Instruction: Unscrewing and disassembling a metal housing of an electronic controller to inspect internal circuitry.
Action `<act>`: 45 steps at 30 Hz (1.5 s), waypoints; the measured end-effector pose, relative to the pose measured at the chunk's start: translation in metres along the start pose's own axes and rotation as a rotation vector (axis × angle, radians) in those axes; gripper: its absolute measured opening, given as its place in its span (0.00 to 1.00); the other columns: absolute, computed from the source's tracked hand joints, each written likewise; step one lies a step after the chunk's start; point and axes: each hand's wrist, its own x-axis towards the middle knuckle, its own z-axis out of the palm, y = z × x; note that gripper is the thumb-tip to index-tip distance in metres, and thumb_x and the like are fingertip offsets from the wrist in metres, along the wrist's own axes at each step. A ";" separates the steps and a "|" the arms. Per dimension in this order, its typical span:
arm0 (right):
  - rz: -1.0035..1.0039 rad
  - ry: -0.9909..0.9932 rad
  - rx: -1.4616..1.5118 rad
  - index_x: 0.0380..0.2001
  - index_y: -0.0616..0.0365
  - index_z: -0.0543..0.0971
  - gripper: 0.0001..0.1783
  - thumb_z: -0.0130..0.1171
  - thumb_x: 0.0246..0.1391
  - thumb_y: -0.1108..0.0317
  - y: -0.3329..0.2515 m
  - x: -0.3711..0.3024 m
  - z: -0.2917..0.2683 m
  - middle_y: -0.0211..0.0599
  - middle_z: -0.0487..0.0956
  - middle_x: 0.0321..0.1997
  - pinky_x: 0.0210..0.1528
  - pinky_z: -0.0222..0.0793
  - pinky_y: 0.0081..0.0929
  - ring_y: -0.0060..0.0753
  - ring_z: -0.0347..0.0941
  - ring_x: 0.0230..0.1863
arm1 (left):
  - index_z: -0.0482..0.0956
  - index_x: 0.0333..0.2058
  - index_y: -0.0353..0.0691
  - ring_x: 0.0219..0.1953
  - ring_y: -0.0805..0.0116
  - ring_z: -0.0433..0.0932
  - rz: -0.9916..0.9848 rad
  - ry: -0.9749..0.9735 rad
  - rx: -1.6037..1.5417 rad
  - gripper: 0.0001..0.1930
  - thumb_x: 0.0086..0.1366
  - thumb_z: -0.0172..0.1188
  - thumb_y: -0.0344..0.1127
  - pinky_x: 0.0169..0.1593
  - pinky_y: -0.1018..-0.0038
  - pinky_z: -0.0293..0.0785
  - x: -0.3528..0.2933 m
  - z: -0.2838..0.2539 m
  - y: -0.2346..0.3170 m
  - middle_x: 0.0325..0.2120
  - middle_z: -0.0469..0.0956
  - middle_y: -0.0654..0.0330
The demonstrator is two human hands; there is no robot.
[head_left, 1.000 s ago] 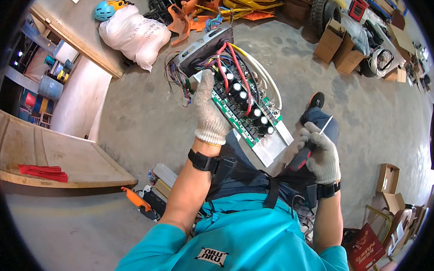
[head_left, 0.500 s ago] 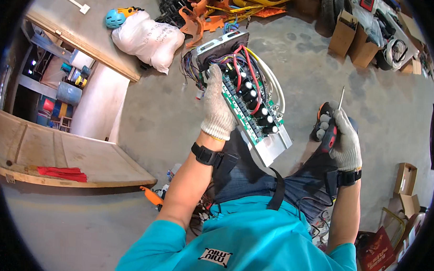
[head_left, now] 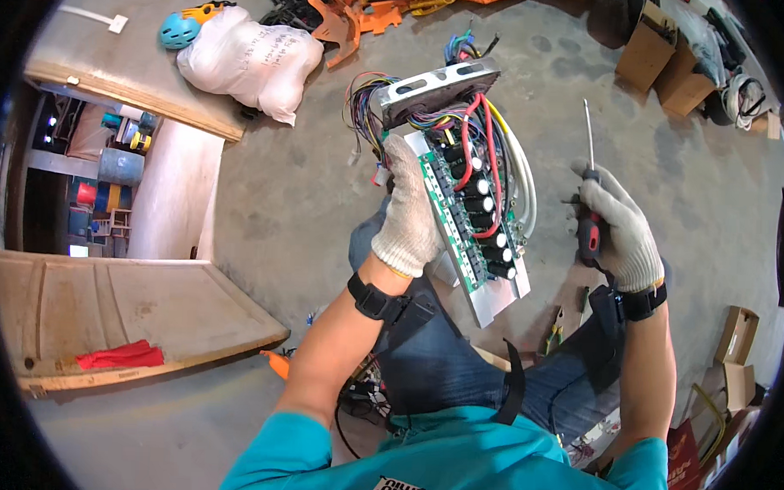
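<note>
The concrete floor (head_left: pixel 307 199) fills the view, and a wooden board (head_left: pixel 122 313) lies on it well to the left of the circuit board (head_left: pixel 470 222). A white sack (head_left: pixel 247 63) rests up and left of the circuit board. The circuit board, long and green with red and white wires, tilts above the person's lap. The left hand (head_left: pixel 408 213), gloved, closes on its left edge, fingers wrapped behind. To its right and apart, the right hand (head_left: pixel 621 229) is fisted around a screwdriver (head_left: pixel 589 187), tip upward.
</note>
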 end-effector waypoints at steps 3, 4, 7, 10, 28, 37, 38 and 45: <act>0.037 -0.009 0.011 0.67 0.65 0.75 0.27 0.64 0.74 0.60 0.004 0.022 0.010 0.35 0.81 0.45 0.39 0.80 0.23 0.23 0.80 0.36 | 0.66 0.75 0.40 0.62 0.52 0.84 -0.041 0.041 -0.057 0.51 0.73 0.47 0.81 0.66 0.49 0.86 0.010 -0.004 -0.003 0.65 0.80 0.51; 0.047 -0.047 0.044 0.67 0.65 0.76 0.26 0.63 0.74 0.60 0.005 0.032 0.011 0.34 0.81 0.44 0.38 0.80 0.21 0.22 0.79 0.34 | 0.67 0.74 0.41 0.62 0.52 0.84 -0.063 0.063 -0.034 0.50 0.73 0.47 0.80 0.65 0.49 0.86 0.016 -0.008 -0.004 0.64 0.80 0.51; 0.132 -0.036 -0.117 0.58 0.65 0.80 0.20 0.65 0.73 0.62 0.004 0.060 0.016 0.31 0.82 0.41 0.34 0.78 0.20 0.19 0.79 0.31 | 0.69 0.73 0.41 0.60 0.55 0.85 -0.177 0.033 -0.231 0.44 0.78 0.47 0.75 0.63 0.51 0.87 0.034 -0.020 -0.009 0.62 0.82 0.53; 0.235 -0.075 0.037 0.52 0.64 0.83 0.14 0.66 0.72 0.65 0.006 0.075 0.022 0.28 0.83 0.40 0.40 0.78 0.20 0.18 0.80 0.36 | 0.71 0.72 0.41 0.57 0.57 0.86 -0.152 0.081 -0.128 0.41 0.80 0.48 0.72 0.61 0.54 0.87 0.047 -0.028 -0.021 0.61 0.83 0.54; 0.340 -0.052 -0.060 0.56 0.64 0.84 0.23 0.67 0.70 0.55 0.007 0.057 0.020 0.29 0.85 0.44 0.45 0.74 0.20 0.17 0.78 0.43 | 0.75 0.69 0.43 0.52 0.62 0.89 -0.291 0.433 -0.045 0.31 0.85 0.48 0.62 0.58 0.61 0.89 0.067 -0.046 -0.053 0.55 0.87 0.56; 0.299 -0.049 -0.080 0.57 0.65 0.84 0.24 0.67 0.70 0.55 0.006 0.060 0.016 0.29 0.85 0.44 0.47 0.76 0.21 0.18 0.78 0.43 | 0.77 0.66 0.44 0.49 0.64 0.89 -0.305 0.398 -0.219 0.27 0.85 0.50 0.58 0.55 0.63 0.90 0.070 -0.048 -0.055 0.53 0.87 0.59; 0.280 -0.038 -0.066 0.57 0.66 0.84 0.24 0.67 0.71 0.54 0.009 0.061 0.017 0.30 0.86 0.45 0.48 0.76 0.22 0.18 0.79 0.43 | 0.78 0.65 0.43 0.48 0.65 0.89 -0.304 0.405 -0.193 0.26 0.85 0.51 0.58 0.54 0.63 0.90 0.070 -0.047 -0.055 0.52 0.88 0.59; 0.285 -0.023 0.004 0.54 0.64 0.85 0.24 0.65 0.75 0.51 0.019 0.064 0.013 0.29 0.86 0.44 0.44 0.75 0.20 0.16 0.77 0.40 | 0.78 0.65 0.43 0.50 0.63 0.89 -0.357 0.357 -0.145 0.26 0.85 0.53 0.58 0.56 0.61 0.89 0.073 -0.040 -0.048 0.54 0.87 0.57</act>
